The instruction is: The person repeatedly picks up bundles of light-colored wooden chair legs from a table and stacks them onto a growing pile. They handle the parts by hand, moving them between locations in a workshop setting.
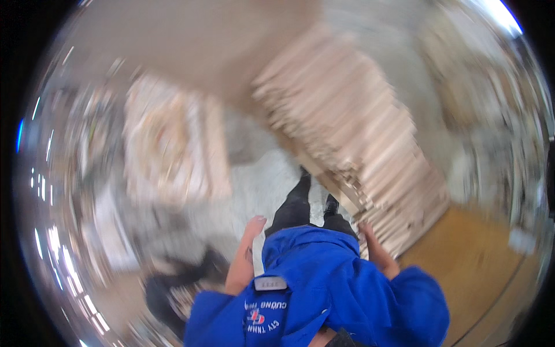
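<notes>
My left hand [256, 223] hangs low beside my dark-trousered left leg, over the grey floor. Nothing shows in it, though its fingers are smeared by motion. Close by the near end of a large stack of pale wooden slats [358, 110] is my right hand [365, 229]. Whether it touches the slats is unclear, and its fingers are blurred. The slats lie side by side in layers, with uneven ends facing my legs.
Left of the floor strip stands another pale wood pile [167, 144]. A brown panel [468, 260] lies to the right. A person in dark clothing [173, 289] is at the lower left. Blurred piles [468, 75] stand at the far right.
</notes>
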Demonstrator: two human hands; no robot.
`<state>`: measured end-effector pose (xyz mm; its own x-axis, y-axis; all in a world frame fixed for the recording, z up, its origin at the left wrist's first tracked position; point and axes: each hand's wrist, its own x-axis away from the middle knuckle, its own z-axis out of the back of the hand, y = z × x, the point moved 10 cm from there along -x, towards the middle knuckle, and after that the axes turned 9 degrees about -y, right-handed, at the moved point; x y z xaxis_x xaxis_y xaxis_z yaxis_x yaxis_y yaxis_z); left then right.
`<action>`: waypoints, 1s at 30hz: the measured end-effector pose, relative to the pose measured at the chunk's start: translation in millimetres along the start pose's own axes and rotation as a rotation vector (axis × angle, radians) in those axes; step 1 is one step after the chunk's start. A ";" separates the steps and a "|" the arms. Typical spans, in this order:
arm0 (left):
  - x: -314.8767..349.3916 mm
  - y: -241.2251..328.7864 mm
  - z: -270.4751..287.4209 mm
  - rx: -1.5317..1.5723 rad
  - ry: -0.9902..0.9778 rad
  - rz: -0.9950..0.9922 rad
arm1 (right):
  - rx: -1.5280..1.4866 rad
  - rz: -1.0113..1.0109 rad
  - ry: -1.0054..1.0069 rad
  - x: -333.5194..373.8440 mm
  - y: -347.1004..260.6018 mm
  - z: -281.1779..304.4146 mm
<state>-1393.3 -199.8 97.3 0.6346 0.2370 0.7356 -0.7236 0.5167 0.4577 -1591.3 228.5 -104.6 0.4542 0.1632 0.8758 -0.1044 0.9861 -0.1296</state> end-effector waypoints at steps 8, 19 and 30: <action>167.2 -100.1 -169.7 0.403 0.235 0.501 | 0.030 0.415 -0.691 6.3 -24.4 -58.5; 297.4 -87.2 -387.5 1.169 0.614 0.793 | 0.244 0.613 -0.371 30.1 -311.9 52.9; 389.3 -174.7 -452.7 1.318 0.746 0.819 | 0.747 0.717 -0.722 231.5 -312.1 -263.2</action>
<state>-896.9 174.6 77.7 -0.2814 0.5720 0.7705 -0.3740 -0.8048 0.4609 -1220.7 -32.9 16.2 -0.4726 0.3646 0.8023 -0.7072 0.3863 -0.5921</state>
